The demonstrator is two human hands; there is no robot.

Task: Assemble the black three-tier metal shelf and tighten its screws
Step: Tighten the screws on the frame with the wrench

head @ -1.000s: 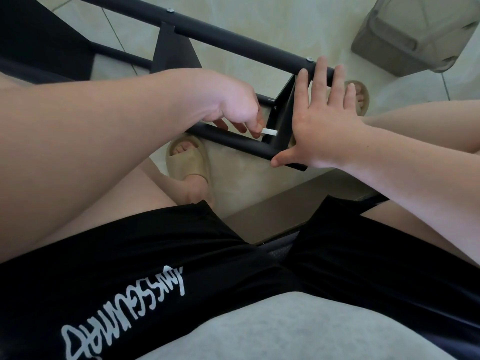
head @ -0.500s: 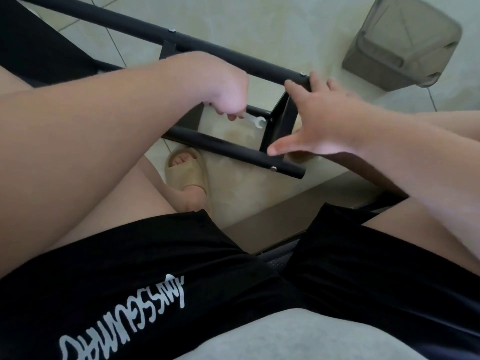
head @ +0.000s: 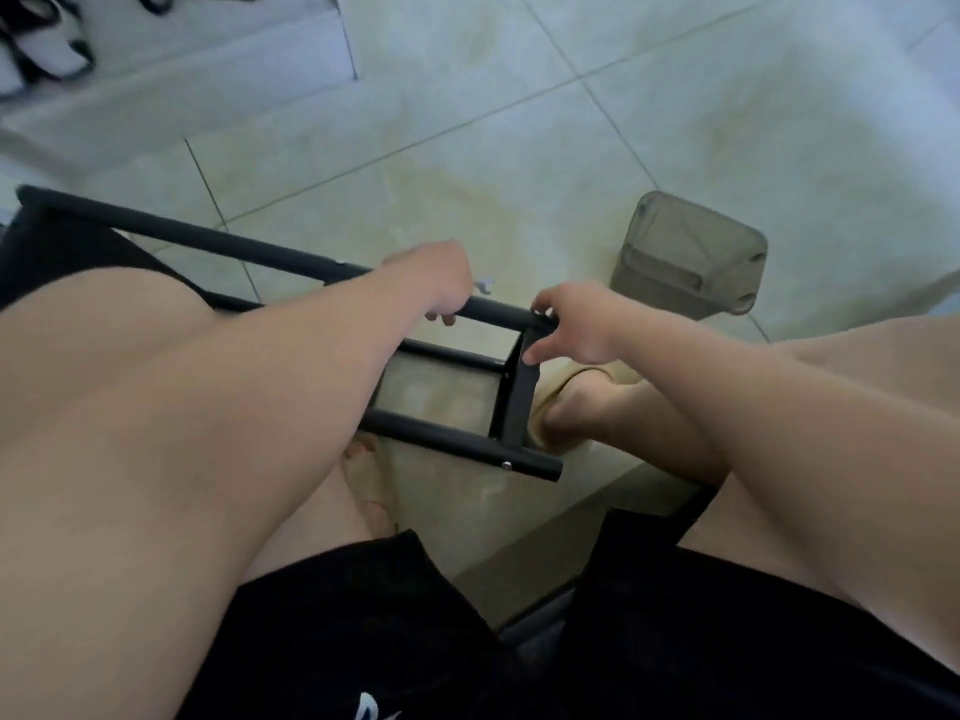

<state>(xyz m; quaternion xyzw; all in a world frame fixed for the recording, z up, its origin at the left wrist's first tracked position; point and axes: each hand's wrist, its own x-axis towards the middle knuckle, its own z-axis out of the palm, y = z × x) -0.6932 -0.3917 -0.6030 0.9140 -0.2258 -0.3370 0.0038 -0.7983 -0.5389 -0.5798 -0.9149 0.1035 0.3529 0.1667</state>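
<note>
The black metal shelf frame (head: 441, 439) lies on its side on the tiled floor in front of my knees. My left hand (head: 441, 283) curls over its upper tube (head: 498, 310) and holds a small silver wrench (head: 484, 286), whose jaw pokes out past my knuckles. My right hand (head: 576, 324) grips the end of the same tube at the corner, with the thumb on the black end panel (head: 517, 402). A silver screw head (head: 505, 465) shows near the end of the lower tube.
A grey translucent plastic bin (head: 691, 257) lies on the floor just right of my right hand. My sandalled foot (head: 566, 402) rests beside the frame's end. Dark straps or shoes (head: 47, 39) lie at the far left. A low ledge (head: 545, 532) runs below the frame.
The view has lifted and the frame sits lower in it. My left hand rose from inside the frame to the upper tube, wrench still in it. My right hand shifted from the end panel to the tube's end.
</note>
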